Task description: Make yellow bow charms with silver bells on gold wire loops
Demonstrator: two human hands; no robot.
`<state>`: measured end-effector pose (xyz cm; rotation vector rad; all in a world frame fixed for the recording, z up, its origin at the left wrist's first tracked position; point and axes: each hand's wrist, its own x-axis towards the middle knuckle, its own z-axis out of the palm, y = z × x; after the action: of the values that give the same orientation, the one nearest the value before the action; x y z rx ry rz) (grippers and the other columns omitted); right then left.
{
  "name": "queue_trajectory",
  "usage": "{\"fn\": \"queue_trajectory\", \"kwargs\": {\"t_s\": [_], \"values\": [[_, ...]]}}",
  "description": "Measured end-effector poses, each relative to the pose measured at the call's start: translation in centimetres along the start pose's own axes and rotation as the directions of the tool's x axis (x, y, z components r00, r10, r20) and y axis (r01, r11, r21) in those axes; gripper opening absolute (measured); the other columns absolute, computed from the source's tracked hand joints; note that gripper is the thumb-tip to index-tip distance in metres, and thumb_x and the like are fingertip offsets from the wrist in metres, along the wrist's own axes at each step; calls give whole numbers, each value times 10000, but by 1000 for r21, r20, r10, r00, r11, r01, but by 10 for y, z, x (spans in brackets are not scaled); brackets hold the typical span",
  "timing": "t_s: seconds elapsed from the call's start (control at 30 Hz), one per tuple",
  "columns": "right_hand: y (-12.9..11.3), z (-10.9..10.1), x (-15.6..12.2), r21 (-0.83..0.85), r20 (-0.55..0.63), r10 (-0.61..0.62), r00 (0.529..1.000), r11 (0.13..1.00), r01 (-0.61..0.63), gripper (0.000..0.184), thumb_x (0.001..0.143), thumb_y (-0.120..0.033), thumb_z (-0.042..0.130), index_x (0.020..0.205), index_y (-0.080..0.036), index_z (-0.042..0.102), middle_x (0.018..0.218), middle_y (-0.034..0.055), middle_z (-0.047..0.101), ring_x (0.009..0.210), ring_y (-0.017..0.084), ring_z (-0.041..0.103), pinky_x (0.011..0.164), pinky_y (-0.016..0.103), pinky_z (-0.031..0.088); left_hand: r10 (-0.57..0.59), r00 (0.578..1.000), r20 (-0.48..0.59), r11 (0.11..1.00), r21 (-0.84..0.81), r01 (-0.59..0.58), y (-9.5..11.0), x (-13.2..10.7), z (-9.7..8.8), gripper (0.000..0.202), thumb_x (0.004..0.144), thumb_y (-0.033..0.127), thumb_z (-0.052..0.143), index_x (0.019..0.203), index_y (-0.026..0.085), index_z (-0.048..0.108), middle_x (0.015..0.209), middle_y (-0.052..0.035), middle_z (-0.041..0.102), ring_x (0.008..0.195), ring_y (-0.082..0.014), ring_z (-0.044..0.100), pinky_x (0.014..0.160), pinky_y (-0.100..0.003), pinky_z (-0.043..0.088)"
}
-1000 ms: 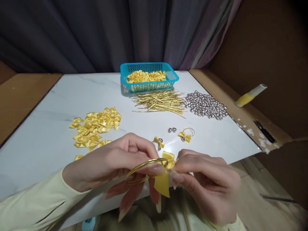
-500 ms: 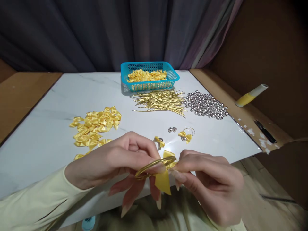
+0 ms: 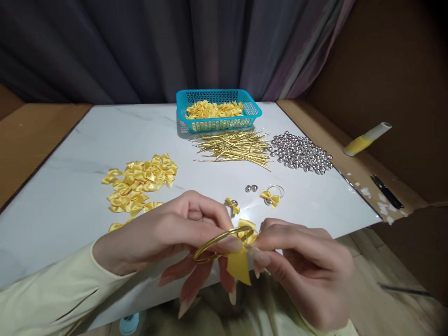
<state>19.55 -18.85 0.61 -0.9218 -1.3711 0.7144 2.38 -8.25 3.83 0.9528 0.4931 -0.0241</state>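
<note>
Both of my hands meet over the near edge of the white marble board (image 3: 80, 140). My left hand (image 3: 164, 235) pinches a gold wire loop (image 3: 213, 243) between thumb and fingers. My right hand (image 3: 304, 268) grips a yellow satin bow (image 3: 241, 259) that sits on the loop's right end; one ribbon tail hangs down. Just beyond my fingers lie two small finished bows with silver bells (image 3: 231, 205) (image 3: 270, 198) and a loose pair of bells (image 3: 250, 188).
A pile of yellow bows (image 3: 140, 184) lies at the left. At the back stand a blue basket (image 3: 219, 112) holding more bows, a heap of gold wires (image 3: 233, 147) and a heap of silver bells (image 3: 301, 153). A yellow-and-white tube (image 3: 366, 138) and black tool (image 3: 387, 191) rest on the cardboard at right.
The gold loop has tightened into a smaller ring and shifted slightly right toward the bow. Both hands stay almost in place.
</note>
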Motion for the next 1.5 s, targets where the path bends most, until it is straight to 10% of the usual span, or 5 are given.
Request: {"fn": "queue_trajectory", "kwargs": {"t_s": [1.0,1.5], "values": [[-4,-14,5,-148,257,-127,958,974,169,223,776,61,489,816,-74,661,602,86,590,527,127,467,450,270,344,-93,995,45,996,9,92,0,5,3,226,795,304,680,651,135,642,670,-102,751,276,-109,506,250,-171,389],[3,-5,-5,-192,138,-171,975,962,196,320,766,37,448,902,-156,664,586,36,506,516,133,406,456,291,278,-83,996,16,996,-20,84,-3,0,6,201,816,243,598,650,133,615,656,-128,744,312,-93,517,253,-121,296]]}}
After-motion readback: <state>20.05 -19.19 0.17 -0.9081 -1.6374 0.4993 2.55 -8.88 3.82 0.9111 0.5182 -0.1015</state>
